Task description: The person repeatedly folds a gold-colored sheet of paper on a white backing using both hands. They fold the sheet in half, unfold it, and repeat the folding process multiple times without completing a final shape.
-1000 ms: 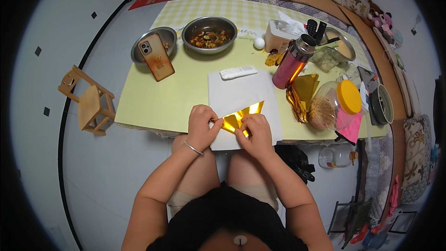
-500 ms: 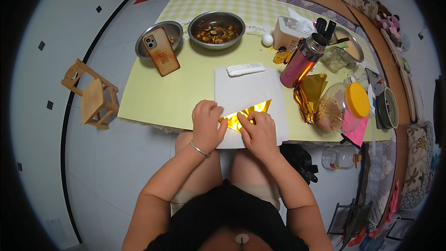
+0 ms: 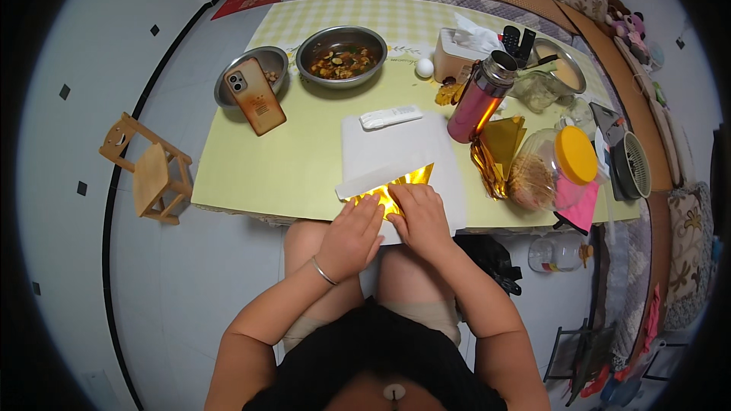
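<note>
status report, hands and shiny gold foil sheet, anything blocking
Left hand, right hand: both on shiny gold foil sheet. Foil over white rectangular paper. Nothing visibly blocking; white oblong object lies beyond, apart.

There are one left hand (image 3: 352, 237), one right hand (image 3: 421, 218), one gold sheet (image 3: 419, 174) under both, one bracelet (image 3: 324, 272), one table (image 3: 289, 156), one brown phone (image 3: 257, 99), one flask (image 3: 480, 105), one yellow-lidded jar (image 3: 537, 171), one tissue box (image 3: 448, 61), one wooden chair (image 3: 151, 167), three metal bowls (image 3: 341, 83), two black remotes (image 3: 526, 43).
</note>
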Tool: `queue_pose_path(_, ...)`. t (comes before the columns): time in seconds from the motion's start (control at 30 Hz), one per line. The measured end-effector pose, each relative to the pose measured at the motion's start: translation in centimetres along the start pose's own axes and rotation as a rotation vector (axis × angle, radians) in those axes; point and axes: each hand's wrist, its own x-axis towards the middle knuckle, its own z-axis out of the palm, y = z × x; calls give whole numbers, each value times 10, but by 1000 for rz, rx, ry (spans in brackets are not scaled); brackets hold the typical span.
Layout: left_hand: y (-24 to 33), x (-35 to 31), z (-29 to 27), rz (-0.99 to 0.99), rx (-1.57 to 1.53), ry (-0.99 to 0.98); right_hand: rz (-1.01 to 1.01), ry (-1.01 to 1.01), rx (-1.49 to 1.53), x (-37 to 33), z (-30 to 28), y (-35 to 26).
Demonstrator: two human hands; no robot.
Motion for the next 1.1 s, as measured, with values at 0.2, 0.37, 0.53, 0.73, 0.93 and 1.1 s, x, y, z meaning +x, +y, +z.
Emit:
queue_pose_path(0.2,7,-4,10,-34,93,-70,-1,-51,-26,-1,-6,-2)
queue_pose_path(0.37,12,-4,10,-84,122,-82,-72,-45,-103,-5,-3,-1)
queue_pose_path(0.53,10,-15,-4,-207,228,-146,-85,-89,-38,-4,-11,-1)
queue_pose_path(0.73,25,19,-26,-159,264,-3,95,28,371,3,-17,38)
queue_pose_path(0.93,-7,53,4,-120,-28,-28,-231,-93,21,18,-24,49)
queue_pose_path(1.1,-10,58,22,-9,-14,-165,-103,-139,-23,7,-23,55)
